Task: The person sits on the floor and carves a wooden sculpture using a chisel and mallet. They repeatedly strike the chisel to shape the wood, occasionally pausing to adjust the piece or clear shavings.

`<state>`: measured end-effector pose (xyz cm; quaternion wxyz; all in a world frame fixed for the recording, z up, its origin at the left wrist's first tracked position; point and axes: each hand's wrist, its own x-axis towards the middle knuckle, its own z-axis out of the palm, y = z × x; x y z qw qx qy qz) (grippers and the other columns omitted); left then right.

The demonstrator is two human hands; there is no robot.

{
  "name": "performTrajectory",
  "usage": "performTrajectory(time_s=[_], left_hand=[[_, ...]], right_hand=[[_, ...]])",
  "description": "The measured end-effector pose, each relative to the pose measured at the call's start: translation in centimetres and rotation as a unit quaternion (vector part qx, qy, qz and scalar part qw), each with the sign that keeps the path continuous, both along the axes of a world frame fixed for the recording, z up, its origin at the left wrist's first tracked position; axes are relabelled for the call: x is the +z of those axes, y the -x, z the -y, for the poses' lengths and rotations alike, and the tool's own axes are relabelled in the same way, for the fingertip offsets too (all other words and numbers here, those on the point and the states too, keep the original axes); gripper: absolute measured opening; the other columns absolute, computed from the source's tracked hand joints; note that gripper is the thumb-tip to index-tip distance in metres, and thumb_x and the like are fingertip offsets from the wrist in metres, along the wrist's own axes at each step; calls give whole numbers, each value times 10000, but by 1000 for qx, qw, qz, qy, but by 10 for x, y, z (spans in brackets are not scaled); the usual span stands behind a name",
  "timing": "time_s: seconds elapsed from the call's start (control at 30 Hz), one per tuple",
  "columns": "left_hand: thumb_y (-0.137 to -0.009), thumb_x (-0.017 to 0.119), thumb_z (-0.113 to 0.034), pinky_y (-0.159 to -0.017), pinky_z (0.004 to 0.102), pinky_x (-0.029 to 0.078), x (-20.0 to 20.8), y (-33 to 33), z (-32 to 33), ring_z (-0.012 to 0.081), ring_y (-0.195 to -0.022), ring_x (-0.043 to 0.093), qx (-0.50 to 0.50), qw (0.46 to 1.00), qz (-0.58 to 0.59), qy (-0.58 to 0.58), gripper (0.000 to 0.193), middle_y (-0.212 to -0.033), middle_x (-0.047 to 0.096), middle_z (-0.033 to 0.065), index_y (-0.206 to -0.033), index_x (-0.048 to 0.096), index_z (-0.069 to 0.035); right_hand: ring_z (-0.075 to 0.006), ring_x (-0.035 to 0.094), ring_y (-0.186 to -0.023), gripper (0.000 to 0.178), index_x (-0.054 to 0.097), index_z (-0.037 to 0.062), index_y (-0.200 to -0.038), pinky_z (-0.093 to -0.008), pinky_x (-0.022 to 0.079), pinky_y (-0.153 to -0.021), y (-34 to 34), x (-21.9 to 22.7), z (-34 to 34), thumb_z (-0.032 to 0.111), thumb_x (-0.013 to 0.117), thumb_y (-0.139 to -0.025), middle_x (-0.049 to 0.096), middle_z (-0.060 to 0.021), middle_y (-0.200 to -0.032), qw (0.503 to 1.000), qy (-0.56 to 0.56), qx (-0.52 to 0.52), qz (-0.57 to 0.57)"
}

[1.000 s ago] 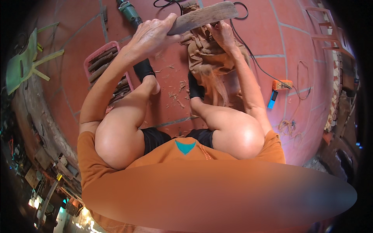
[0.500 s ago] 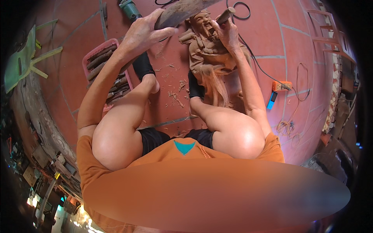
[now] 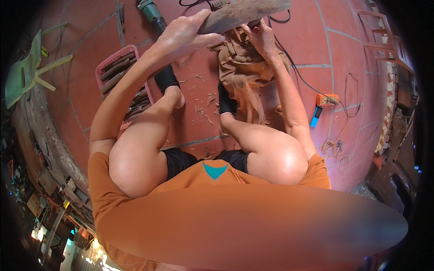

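Note:
My left hand (image 3: 183,37) is wrapped round a thick, worn wooden mallet (image 3: 244,17) that reaches right across the top of the view. Under its far part, my right hand (image 3: 263,43) grips a chisel (image 3: 254,23) by its wooden handle; the mallet covers most of the handle, and I cannot see the blade. Beneath the right hand lies a carved wooden statue (image 3: 246,63) of a robed figure, its head largely hidden by the mallet. The lower robe rests between my right foot and right forearm.
A pink basket (image 3: 100,67) of several chisels sits left of my left leg, a green power tool (image 3: 153,16) beyond it. Wood shavings (image 3: 205,110) litter the red tiles. Rightward are an orange socket block (image 3: 327,99), a blue phone (image 3: 316,116) and loose cables (image 3: 332,149).
The mallet and my left hand have moved right, so the mallet now covers the statue's face and the chisel's handle end. My right hand has stayed nearly in place.

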<state>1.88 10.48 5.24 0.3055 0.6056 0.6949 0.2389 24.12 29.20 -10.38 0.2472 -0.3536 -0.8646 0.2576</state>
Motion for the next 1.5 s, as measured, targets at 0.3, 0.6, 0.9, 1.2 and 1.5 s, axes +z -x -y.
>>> performTrajectory(time_s=[0.3, 0.6, 0.9, 1.2, 1.5], left_hand=[[-901, 753, -335, -732, 425, 542, 43, -9, -12, 269, -832, 713, 68, 984, 45, 157, 512, -900, 704, 187, -1247, 584, 3], [-894, 710, -478, -722, 472, 504, -14, 20, 9, 375, -749, 651, -18, 997, -73, -31, 516, -825, 667, 216, -1127, 600, -31], [-860, 719, -507, -796, 453, 503, -74, 48, 117, 310, -833, 671, 199, 972, 79, 96, 582, -914, 692, 176, -1151, 649, -9], [-826, 738, -526, -798, 500, 507, -123, 33, 149, 432, -895, 694, 162, 957, 15, 242, 569, -894, 699, 261, -1058, 625, -19], [-849, 754, -475, -805, 457, 517, -124, 20, 157, 384, -892, 696, 147, 941, 50, 300, 536, -926, 701, 255, -1093, 631, -14]], right_hand=[[-296, 692, -597, 415, 617, 89, -1101, -405, 543, -555, 1, -8, -1, 389, 800, -881, 680, -110, -661, 998, -19, 28, -52], [-195, 674, -642, 387, 622, 31, -1071, -341, 533, -612, -1, -5, 0, 338, 793, -910, 696, -102, -728, 995, 23, 39, -87], [-91, 650, -970, 259, 601, 19, -1176, -246, 553, -832, -3, 6, 0, 52, 728, -953, 661, -12, -1031, 935, 302, 81, -168], [-128, 690, -1011, 421, 538, 56, -1336, -274, 551, -897, 43, -1, -3, 8, 708, -953, 703, -36, -1091, 925, 262, 224, -160], [-110, 660, -832, 397, 559, 84, -1289, -308, 533, -748, 60, -23, 2, 78, 746, -939, 724, -36, -1004, 960, 200, 191, -39]])
